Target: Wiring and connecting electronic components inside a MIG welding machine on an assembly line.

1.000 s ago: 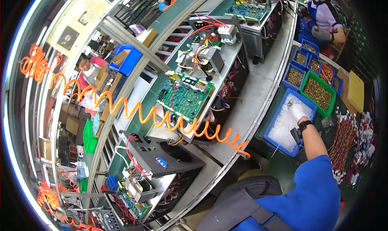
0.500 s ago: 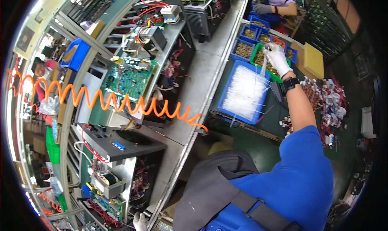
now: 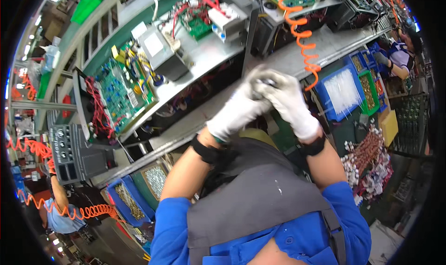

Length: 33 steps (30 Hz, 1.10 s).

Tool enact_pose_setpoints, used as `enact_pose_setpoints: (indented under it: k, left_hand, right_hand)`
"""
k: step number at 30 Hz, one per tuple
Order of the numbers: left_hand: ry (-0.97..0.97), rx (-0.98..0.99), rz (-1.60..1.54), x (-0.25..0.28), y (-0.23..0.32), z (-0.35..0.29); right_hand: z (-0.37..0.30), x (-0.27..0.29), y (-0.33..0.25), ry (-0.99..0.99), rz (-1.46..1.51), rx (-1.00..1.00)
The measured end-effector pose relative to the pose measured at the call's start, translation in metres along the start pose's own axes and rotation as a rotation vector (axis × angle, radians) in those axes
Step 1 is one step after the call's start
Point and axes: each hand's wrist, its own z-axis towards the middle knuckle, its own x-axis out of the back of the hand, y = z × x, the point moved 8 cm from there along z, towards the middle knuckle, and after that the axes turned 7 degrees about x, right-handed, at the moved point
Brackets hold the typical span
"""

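Observation:
My left hand (image 3: 241, 105) and my right hand (image 3: 288, 100), both in white gloves, meet in front of my chest beside the metal conveyor's edge. Their fingers are closed and press together around something small with a dark, shiny spot, too blurred to name. Just beyond them stands an open metal chassis (image 3: 209, 63), carrying a grey boxed transformer (image 3: 160, 51), a green circuit board (image 3: 123, 95) and red wires. Neither hand touches the chassis, as far as I can see.
Right of my hands lie a blue tray (image 3: 331, 108) of white ties and a green bin (image 3: 371, 108) of small brass-coloured parts. Bundled wire connectors (image 3: 369, 158) lie nearer. An orange coiled hose (image 3: 304, 44) hangs ahead. Blue bin (image 3: 125, 202) is at left; co-workers stand at both sides.
My right hand has come back from the small-parts bins, and my left hand has risen from the lower edge to meet it. The view has swung, bringing the chassis closer.

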Motion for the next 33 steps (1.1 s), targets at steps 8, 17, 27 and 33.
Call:
enact_pose_setpoints:
  k: [8, 17, 27, 33]
  left_hand:
    - [0.541, -0.021, -0.286, 0.127, -0.001, -0.094]
    - [0.652, -0.25, -0.461, 0.14, -0.017, -0.146]
    - [0.553, 0.249, 1.295, 0.057, 0.003, -0.118]
    - [0.343, 0.495, 1.135, 0.044, -0.048, -0.112]
  right_hand:
    - [-0.02, -0.092, 0.026, -0.274, 0.188, -0.152]
    - [-0.068, -0.177, 0.052, -0.765, 0.648, -0.36]
    - [-0.075, -0.121, 0.08, -1.043, 0.603, -0.404]
    - [-0.091, -0.125, 0.099, -0.922, 0.774, -0.569]
